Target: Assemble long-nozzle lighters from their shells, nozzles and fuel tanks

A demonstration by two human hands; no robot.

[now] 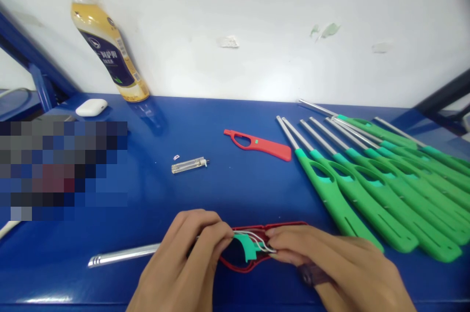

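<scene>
Close to the table's front edge lies an opened lighter body, a red shell half (242, 268) with a long metal tube (125, 254) pointing left. Inside the shell are a teal trigger (249, 247) and thin white wires (257, 236). My left hand (191, 248) is closed around the front end of the shell, where the tube enters. My right hand (330, 258) pinches at the wires and shell on the other side; its fingertips hide the inner parts there. A dark part (313, 275) shows below my right fingers, its kind unclear.
Beyond my hands lie a loose red shell half (270, 148), a clear fuel tank (189, 165) and a small white piece (176, 157). Several green lighters (367, 184) fan out at right. A drink bottle (110, 52) and white earphone case (91, 107) stand back left; a blurred area covers the left.
</scene>
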